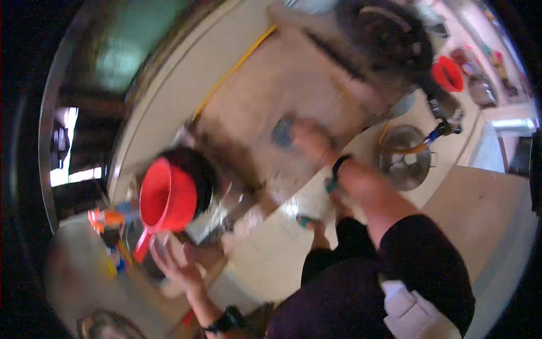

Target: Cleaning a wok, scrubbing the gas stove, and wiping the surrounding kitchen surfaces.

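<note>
My right hand [311,140], with a black band at the wrist, is pressed on a blue-grey scrubbing pad [282,132] over a wide, stained tan surface [271,93]. Motion blur hides the finger detail. To the lower left, my left hand [180,262] has its fingers spread close beside the handle of a red plastic dipper [182,199]. Whether the fingertips touch that handle is not clear. Behind the dipper is a round black container [205,173], partly covered by it.
A steel pot [404,165] with an orange hose across it stands to the right. Further up are a red plastic vessel [447,74] and a large dark object [381,34]. A yellow hose [235,72] runs along the tan surface's edge. My feet in green sandals [304,220] are below.
</note>
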`<state>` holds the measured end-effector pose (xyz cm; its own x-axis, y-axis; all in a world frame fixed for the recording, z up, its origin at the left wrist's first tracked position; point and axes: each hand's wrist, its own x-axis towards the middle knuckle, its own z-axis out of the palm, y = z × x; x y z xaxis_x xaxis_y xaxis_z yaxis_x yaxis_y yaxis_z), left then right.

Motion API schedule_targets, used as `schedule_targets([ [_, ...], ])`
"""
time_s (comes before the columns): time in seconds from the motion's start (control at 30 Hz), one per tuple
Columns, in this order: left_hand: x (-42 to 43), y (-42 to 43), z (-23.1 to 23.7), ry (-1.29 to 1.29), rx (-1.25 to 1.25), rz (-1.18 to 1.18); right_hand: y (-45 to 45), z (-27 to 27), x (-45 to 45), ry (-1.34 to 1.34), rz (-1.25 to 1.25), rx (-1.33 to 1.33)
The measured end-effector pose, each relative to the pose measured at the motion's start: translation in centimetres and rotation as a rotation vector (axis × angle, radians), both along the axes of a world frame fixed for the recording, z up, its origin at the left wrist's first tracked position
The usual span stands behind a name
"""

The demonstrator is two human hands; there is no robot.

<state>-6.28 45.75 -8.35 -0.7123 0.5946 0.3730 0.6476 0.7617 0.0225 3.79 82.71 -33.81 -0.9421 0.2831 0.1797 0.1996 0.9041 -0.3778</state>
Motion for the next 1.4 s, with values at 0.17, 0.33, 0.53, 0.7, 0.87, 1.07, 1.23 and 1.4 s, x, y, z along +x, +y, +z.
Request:
schedule_targets([
  [0.17, 6.3, 1.1, -7.7, -0.617, 0.174, -0.07, 3.6, -3.5, -0.9, -0.055, 0.012, 0.217],
  [0.33, 13.4, 1.1, -18.8, -1.558, 0.747, 0.388, -4.3, -4.6, -2.2, -0.051, 0.13, 0.0],
  [0.53, 14.5, 4.7, -25.5, -2.119, 1.189, 0.675, -7.9, -4.9, -3.8, -0.002, 0.301, -0.175],
  [0.7, 14.2, 7.8, -29.4, -2.298, 1.671, 0.725, -8.8, -4.4, -6.4, -0.038, 0.656, -0.093],
  [0.87, 14.0, 10.3, -31.3, -2.274, 2.019, 0.702, -9.1, -2.6, -5.1, -0.199, 0.871, -0.056],
  [1.07, 13.9, 12.9, -32.9, -2.343, 2.262, 0.72, -7.6, -3.3, -4.1, -0.091, 0.791, -0.174],
  [1.23, 13.8, 11.3, -34.4, -2.498, 2.606, 0.106, -9.3, -3.1, -1.3, -0.194, 0.912, -0.25],
  [1.4, 12.9, 11.4, -33.3, -2.37, 2.214, 0.634, -8.0, -3.1, -1.4, -0.071, 0.64, -0.336],
])
